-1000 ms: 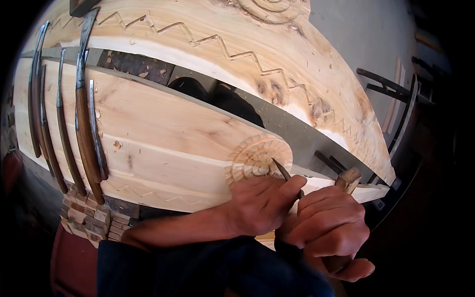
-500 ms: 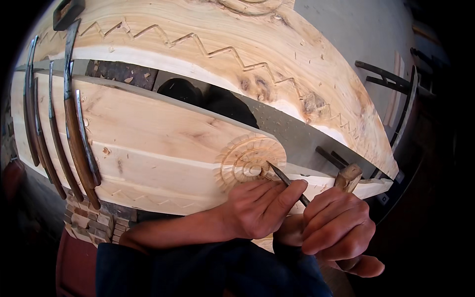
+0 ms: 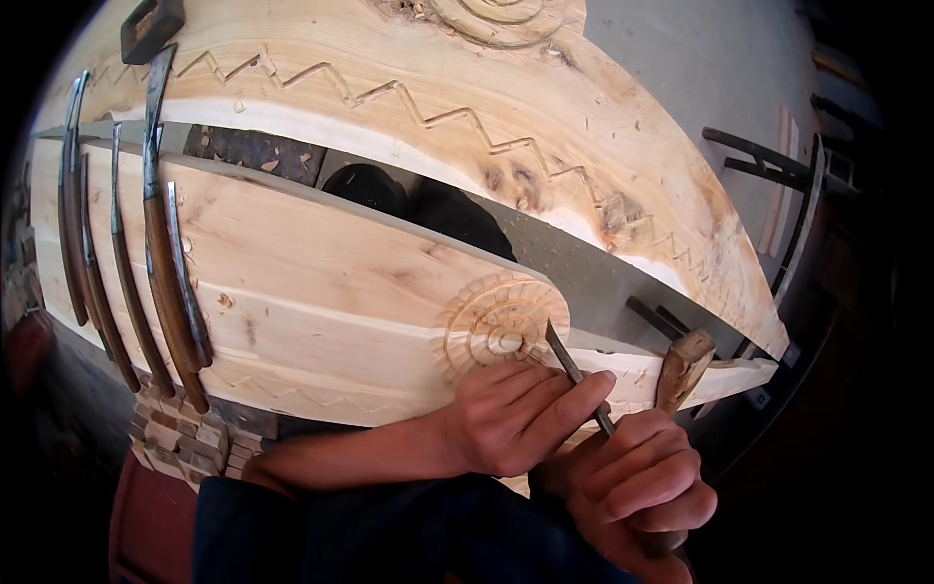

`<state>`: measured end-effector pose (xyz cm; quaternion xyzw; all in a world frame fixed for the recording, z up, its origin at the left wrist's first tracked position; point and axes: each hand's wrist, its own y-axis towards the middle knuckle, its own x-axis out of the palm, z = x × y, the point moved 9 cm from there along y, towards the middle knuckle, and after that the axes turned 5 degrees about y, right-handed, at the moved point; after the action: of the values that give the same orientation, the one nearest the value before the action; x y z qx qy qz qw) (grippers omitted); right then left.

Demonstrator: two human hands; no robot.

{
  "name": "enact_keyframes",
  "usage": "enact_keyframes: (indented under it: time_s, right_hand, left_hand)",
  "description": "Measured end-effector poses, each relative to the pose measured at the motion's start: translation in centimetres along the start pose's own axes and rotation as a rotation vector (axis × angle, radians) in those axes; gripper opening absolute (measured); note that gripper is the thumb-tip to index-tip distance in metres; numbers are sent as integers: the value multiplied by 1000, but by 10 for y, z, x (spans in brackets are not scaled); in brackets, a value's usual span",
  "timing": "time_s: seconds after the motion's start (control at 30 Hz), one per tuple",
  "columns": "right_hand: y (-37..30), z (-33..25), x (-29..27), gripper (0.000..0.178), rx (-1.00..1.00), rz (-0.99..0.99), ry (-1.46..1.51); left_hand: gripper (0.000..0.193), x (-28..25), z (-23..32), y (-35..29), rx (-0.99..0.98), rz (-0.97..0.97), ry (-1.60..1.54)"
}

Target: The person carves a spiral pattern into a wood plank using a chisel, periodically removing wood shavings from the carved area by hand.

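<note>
My left hand (image 3: pixel 514 417) is closed around a slim metal chisel (image 3: pixel 563 356), its side resting by the carved board. The chisel slants, its upper tip beside the right rim of a round carved rosette (image 3: pixel 496 313) of concentric rings with a notched border. The rosette is cut into the end of a long pale wooden board (image 3: pixel 321 282). Just right of the chisel's lower end, my right hand (image 3: pixel 644 479) is wrapped around a wooden mallet (image 3: pixel 685 368). The mallet's worn head shows above the fist; most of its handle is hidden by the fingers.
Several wood-handled chisels (image 3: pixel 156 214) lie across the board's left end. Beyond a gap stands a larger curved slab (image 3: pixel 409 58) with a carved zigzag line. A black block-shaped object (image 3: pixel 152 29) sits on it. Small wooden blocks (image 3: pixel 180 428) are stacked at lower left, above a red surface (image 3: pixel 146 521).
My right hand has moved down and left, showing more of the mallet head. The chisel's tip has shifted rightward, toward the rosette's edge. The whole view has shifted slightly.
</note>
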<state>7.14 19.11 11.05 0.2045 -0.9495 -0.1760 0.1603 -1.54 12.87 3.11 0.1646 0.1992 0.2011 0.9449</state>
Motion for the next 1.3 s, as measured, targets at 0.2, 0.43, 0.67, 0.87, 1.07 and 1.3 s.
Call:
enact_keyframes:
  time_s: [0.2, 0.43, 0.67, 0.87, 1.07, 1.3]
  right_hand:
    - [-23, -9, -7, 45, -6, 156, 108]
    - [-31, -24, 9, 61, -32, -162, -152]
    - [-55, -36, -1, 99, 120, -376, -527]
    - [-43, -27, -26, 82, 300, 184, -295]
    - [38, 12, -20, 60, 282, 174, -270]
    - [114, 61, 128, 59, 367, -137, -30]
  left_hand:
    - [35, -16, 11, -4, 90, -27, 71]
    - [33, -49, 31, -19, 188, -104, 268]
    - [35, -80, 35, -43, 221, -144, 453]
    - [28, -107, 24, -62, 71, 13, 369]
    - [11, -98, -6, -63, -9, 36, 366]
    - [13, -110, -1, -66, -3, 91, 399]
